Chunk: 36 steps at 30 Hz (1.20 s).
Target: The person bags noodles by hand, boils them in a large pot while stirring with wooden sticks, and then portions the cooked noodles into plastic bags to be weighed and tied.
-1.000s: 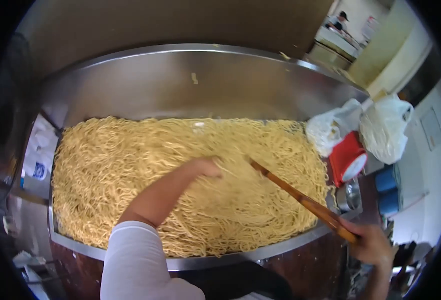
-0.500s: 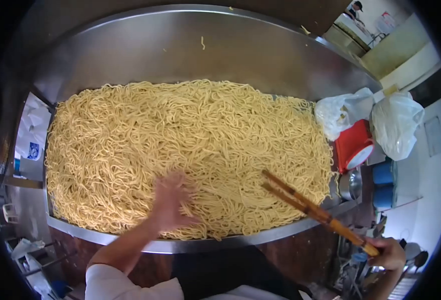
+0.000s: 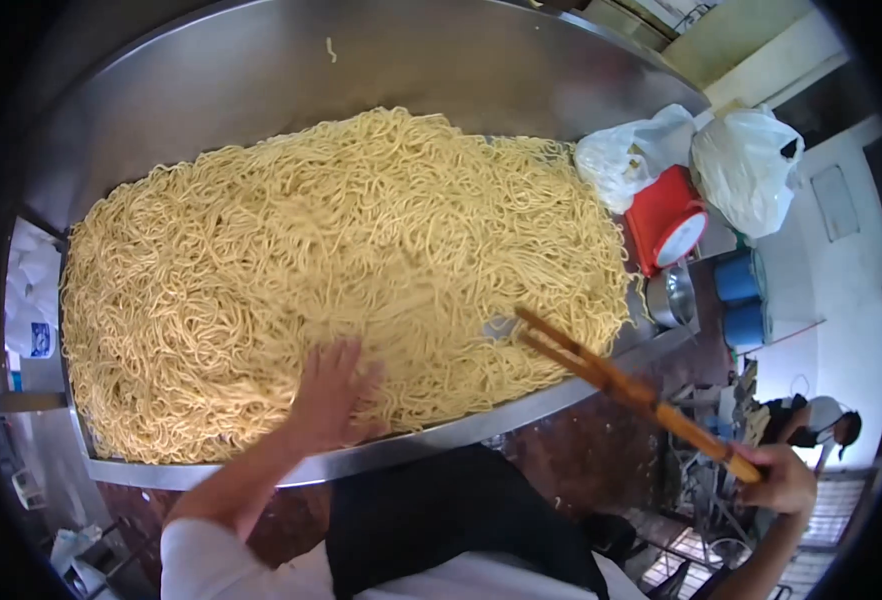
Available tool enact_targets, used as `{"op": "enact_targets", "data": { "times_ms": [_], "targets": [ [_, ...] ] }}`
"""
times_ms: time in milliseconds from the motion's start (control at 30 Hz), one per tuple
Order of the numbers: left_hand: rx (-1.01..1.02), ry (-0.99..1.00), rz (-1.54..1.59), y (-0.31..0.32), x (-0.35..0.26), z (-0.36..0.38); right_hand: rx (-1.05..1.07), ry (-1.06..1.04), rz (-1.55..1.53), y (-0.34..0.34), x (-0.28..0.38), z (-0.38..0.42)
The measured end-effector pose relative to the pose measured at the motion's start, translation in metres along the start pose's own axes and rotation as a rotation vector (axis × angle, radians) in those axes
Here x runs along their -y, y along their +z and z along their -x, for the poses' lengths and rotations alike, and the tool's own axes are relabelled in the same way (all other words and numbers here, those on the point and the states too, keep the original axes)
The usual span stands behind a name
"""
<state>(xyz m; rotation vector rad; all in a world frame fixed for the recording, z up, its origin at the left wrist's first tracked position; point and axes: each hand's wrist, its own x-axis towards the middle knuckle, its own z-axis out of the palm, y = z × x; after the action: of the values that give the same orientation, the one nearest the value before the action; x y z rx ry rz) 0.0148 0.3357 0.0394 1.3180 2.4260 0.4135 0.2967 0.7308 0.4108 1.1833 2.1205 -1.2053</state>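
Since the noodles [image 3: 261,260] cover most of the tabletop [image 3: 441,440] mid-frame, the left hand [image 3: 336,400] is at their lower edge, fingers spread — probably for broad contact — while the right hand [image 3: 786,482], lower right, has fingers closed around the sticks [image 3: 616,382] at one end, likely for reach.

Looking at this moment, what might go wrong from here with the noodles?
The noodles reach almost to the front rim beside the left hand, so a sweep there might push some over. On the right, strands lie close to the metal bowl and red scale; the sticks in the right hand could flick noodles against either.
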Motion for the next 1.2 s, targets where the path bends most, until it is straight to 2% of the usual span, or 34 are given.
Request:
{"op": "enact_targets", "data": {
  "times_ms": [67,100,133,167,200,267,300,333,400,433,500,533,567,600,667,733,767,833,900,933,967,1000,1033,1067,1100,1133,1167,1200],
  "targets": [
    [0.015,0.061,0.010,0.022,0.000,0.030,0.034,0.056,0.480,0.013,0.015,-0.018],
    [-0.030,0.060,-0.116,0.035,0.011,0.031,0.089,0.084,0.629,0.040,0.029,-0.050],
    [-0.092,0.053,-0.241,0.041,0.016,0.026,0.080,-0.101,0.533,0.068,0.022,-0.078],
    [-0.018,-0.024,-0.137,0.008,0.015,0.011,0.072,-0.299,0.451,0.085,0.022,-0.097],
    [-0.041,-0.019,-0.145,-0.019,0.023,-0.007,0.051,-0.313,0.455,0.092,0.036,-0.092],
    [0.519,-0.118,0.150,-0.068,0.046,-0.038,-0.060,-0.387,0.886,0.096,0.056,-0.067],
    [0.399,-0.210,0.233,-0.093,0.051,-0.044,-0.136,-0.443,0.870,0.080,0.049,-0.051],
    [0.277,-0.302,0.316,-0.115,0.055,-0.048,-0.161,-0.370,0.845,0.059,0.045,-0.033],
    [-0.187,-0.363,0.296,-0.145,0.055,-0.058,-0.233,-0.205,0.750,0.030,0.053,0.004],
    [-0.198,-0.363,0.295,-0.146,0.058,-0.065,-0.302,-0.264,0.746,0.013,0.035,0.014],
    [-0.380,-0.500,0.350,-0.143,0.070,-0.089,-0.394,-0.296,0.768,0.000,0.015,0.005],
    [-0.394,-0.485,0.344,-0.132,0.073,-0.110,-0.483,-0.315,0.784,-0.008,0.005,-0.003],
    [-0.217,-0.546,0.303,-0.111,0.076,-0.137,-0.453,-0.146,0.857,-0.008,0.013,-0.023],
    [-0.041,-0.596,0.256,-0.089,0.072,-0.171,-0.406,-0.163,0.941,-0.008,0.013,-0.055],
    [0.051,-0.513,0.020,-0.039,0.003,-0.254,-0.355,-0.223,1.047,-0.002,0.018,-0.144],
    [0.289,-0.341,0.214,-0.059,-0.088,-0.297,-0.355,-0.419,1.020,0.001,0.035,-0.247],
    [0.293,-0.329,0.202,-0.043,-0.105,-0.313,-0.316,-0.478,0.889,0.011,0.050,-0.280],
    [0.093,-0.286,0.092,-0.006,-0.121,-0.334,-0.263,-0.571,0.708,0.026,0.042,-0.339],
    [0.030,-0.378,0.045,-0.003,-0.115,-0.316,-0.206,-0.567,0.611,0.020,0.004,-0.346],
    [0.025,-0.417,0.125,-0.028,-0.116,-0.296,-0.127,-0.542,0.562,0.010,-0.017,-0.343],
    [0.054,-0.491,0.060,-0.025,-0.074,-0.284,-0.050,-0.525,0.524,-0.002,-0.037,-0.340],
    [-0.062,-0.625,-0.206,-0.031,-0.060,-0.266,-0.013,-0.535,0.502,-0.014,-0.063,-0.340],
    [-0.133,-0.771,-0.021,-0.052,-0.052,-0.241,0.019,-0.546,0.479,-0.035,-0.092,-0.340],
    [-0.208,-0.981,0.356,-0.052,-0.022,-0.223,0.059,-0.638,0.399,-0.067,-0.116,-0.330],
    [-0.211,-0.981,0.341,-0.055,-0.031,-0.231,0.102,-0.727,0.314,-0.103,-0.139,-0.314],
    [-0.188,-0.955,0.450,-0.052,-0.047,-0.238,0.208,-0.673,0.287,-0.147,-0.141,-0.284],
    [-0.167,-0.934,0.563,-0.045,-0.059,-0.244,0.225,-0.425,0.443,-0.182,-0.124,-0.244],
    [-0.152,-0.916,0.678,-0.033,-0.058,-0.245,0.178,-0.482,0.441,-0.204,-0.135,-0.226]
  ]
}}
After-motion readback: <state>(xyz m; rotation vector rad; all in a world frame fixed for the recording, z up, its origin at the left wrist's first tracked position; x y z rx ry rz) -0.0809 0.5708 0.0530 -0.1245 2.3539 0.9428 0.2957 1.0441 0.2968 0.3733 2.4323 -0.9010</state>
